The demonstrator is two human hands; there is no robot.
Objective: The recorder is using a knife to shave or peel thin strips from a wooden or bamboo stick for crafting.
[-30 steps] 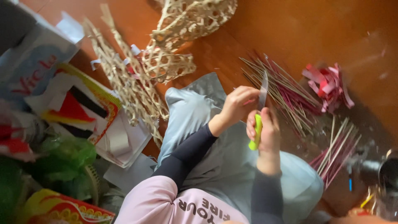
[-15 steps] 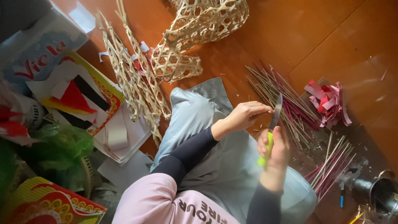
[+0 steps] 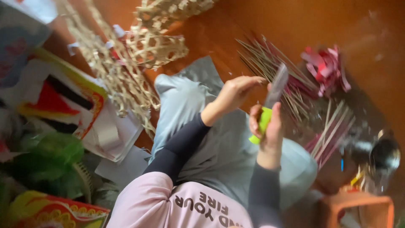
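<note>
My right hand stays clenched on the green-handled knife, while my left hand has moved up, pinching a thin stick against the blade.

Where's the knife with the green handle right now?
In the head view, right of centre: the right hand grips the knife, blade up, beside the left hand and in front of the scattered bamboo sticks.
</note>
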